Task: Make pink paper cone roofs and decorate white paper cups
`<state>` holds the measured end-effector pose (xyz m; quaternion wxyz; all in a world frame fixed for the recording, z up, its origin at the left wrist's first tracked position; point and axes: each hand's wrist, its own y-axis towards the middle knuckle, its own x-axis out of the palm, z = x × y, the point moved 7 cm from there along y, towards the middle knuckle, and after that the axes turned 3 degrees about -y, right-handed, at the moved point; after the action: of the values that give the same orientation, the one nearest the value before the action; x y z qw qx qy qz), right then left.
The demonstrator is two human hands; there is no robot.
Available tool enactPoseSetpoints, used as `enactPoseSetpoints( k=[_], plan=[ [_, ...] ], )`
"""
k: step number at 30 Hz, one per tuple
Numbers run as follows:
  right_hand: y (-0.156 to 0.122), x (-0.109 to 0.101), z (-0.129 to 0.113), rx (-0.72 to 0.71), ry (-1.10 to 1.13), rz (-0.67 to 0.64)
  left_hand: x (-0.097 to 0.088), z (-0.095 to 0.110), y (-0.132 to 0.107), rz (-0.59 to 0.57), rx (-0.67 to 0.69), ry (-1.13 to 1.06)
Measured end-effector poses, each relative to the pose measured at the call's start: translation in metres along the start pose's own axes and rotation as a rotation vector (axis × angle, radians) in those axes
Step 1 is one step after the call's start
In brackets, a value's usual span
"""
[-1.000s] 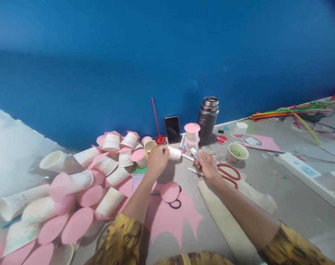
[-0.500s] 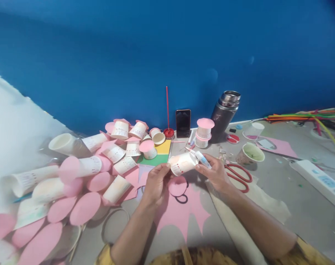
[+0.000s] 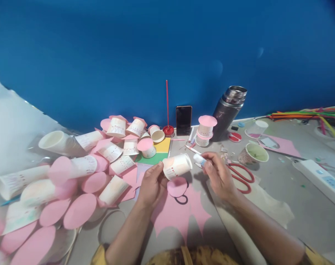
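My left hand point(image 3: 152, 183) grips a small white paper cup point(image 3: 177, 166), held on its side with the open mouth pointing right. My right hand point(image 3: 218, 175) pinches a white glue stick with a blue band point(image 3: 199, 159), its tip just off the cup's rim. Under the cup lies a pink paper circle point(image 3: 177, 186) on a jagged pink paper sheet point(image 3: 181, 216). A black ring point(image 3: 181, 200) lies beside the circle.
A heap of paper cups with pink circles point(image 3: 73, 176) fills the left. Red scissors point(image 3: 240, 176), a green-lined cup point(image 3: 253, 153), a steel flask point(image 3: 228, 107), a phone point(image 3: 183, 120), a pink-topped cup stack point(image 3: 206, 129) and a white power strip point(image 3: 319, 176) stand around. A blue wall point(image 3: 167, 55) rises behind.
My left hand drew the cup from near the far pile back toward me. The right hand brought the glue stick up to the cup's mouth.
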<state>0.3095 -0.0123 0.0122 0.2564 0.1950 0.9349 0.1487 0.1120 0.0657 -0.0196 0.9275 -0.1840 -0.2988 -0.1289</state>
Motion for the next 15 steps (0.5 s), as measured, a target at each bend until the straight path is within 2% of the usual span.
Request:
enactPoseSetpoints(
  k=[5, 7, 11, 15],
  plan=[
    [0.0, -0.007, -0.041, -0.361, -0.153, 0.02, -0.007, 0.008, -0.003, 0.006, 0.106, 0.229],
    [0.0, -0.009, -0.05, -0.43, -0.142, 0.022, -0.008, 0.009, -0.005, -0.018, 0.134, 0.365],
    [0.002, -0.015, -0.053, -0.383, -0.147, 0.028, -0.008, 0.007, -0.008, -0.09, 0.166, 0.55],
    [0.006, -0.027, -0.045, -0.226, -0.163, 0.067, -0.008, 0.004, -0.008, -0.111, 0.154, 0.501]
  ],
)
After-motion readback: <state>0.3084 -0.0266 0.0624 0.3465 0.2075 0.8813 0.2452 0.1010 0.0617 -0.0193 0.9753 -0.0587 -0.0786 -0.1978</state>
